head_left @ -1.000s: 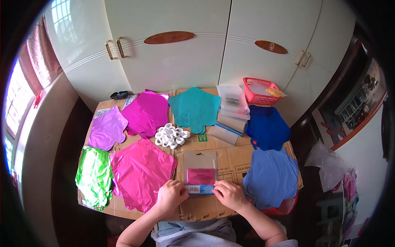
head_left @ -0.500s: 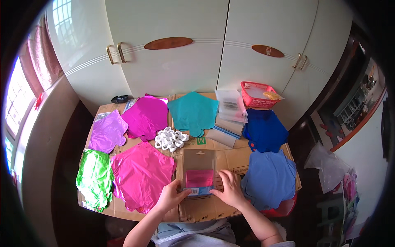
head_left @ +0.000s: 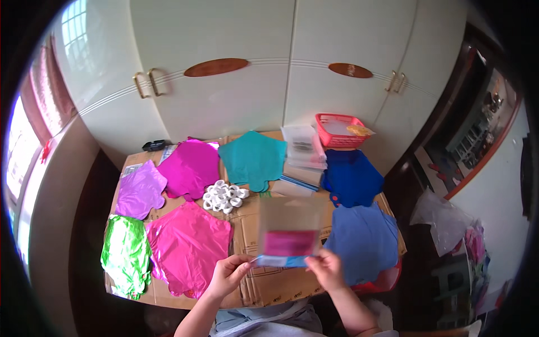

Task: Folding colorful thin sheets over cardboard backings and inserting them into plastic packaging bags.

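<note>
Both hands hold a flat see-through plastic packet point(head_left: 289, 216) with a folded pink foil piece inside and a blue band along its lower edge. It is raised off the cardboard and slightly blurred. My left hand point(head_left: 230, 274) pinches its lower left corner between thumb and fingers. At the lower right corner, my right hand point(head_left: 327, 268) pinches it the same way. Left of the packet lies a large hot-pink foil shape point(head_left: 188, 247), and to the right a stack of light-blue ones point(head_left: 362, 244). A pile of small white rings point(head_left: 224, 196) sits beyond my left hand.
Flattened cardboard point(head_left: 269, 289) covers the table. Further foil shapes are green point(head_left: 124, 253), lilac point(head_left: 140, 191), magenta point(head_left: 191, 168), teal point(head_left: 252, 160) and dark blue point(head_left: 353, 177). Plastic sleeves point(head_left: 303, 146) and a red basket point(head_left: 339, 132) stand at the back, before white cabinets point(head_left: 213, 106).
The packet has been lifted from the cardboard and moved right, both hands gripping its lower corners. My right hand's fingers have closed on it. The whole view has shifted slightly.
</note>
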`<state>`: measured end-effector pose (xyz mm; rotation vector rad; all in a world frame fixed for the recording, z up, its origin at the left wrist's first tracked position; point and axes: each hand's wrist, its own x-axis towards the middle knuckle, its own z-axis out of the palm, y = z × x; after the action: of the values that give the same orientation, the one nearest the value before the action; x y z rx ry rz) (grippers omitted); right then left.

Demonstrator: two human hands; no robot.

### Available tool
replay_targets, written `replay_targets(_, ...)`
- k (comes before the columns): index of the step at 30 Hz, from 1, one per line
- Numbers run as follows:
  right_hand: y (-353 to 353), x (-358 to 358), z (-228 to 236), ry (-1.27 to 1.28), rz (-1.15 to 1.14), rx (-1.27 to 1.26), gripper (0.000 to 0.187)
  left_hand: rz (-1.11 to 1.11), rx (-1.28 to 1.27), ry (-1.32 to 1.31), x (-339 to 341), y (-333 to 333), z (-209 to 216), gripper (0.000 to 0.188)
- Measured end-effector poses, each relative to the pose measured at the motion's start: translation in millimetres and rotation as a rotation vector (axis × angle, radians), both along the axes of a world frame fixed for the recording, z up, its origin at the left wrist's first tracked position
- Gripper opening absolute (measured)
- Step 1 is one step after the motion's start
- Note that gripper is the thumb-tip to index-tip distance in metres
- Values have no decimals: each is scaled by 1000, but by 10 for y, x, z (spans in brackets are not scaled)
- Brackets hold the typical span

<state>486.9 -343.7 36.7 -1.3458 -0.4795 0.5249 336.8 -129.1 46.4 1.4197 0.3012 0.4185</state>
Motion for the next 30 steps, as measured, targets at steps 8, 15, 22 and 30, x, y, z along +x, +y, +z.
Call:
replay_targets(8, -2045, 996, 31, -498, -1206, -188, 17, -10, 332, -24, -128, -10, 256, 5)
replay_targets(15, -3415, 1478, -1284, -98, -1024, -948, 22, 90, 692, 2, -249, -109, 311, 8)
replay_targets(22, -2662, 1387, -1487, 164, -774, -1081, 26, 153, 715, 65, -496, -73, 328, 13)
replay_targets(30, -2206, 1311, -241, -808, -1191, -470, 27, 208, 479, 35, -1658, 99, 229, 19)
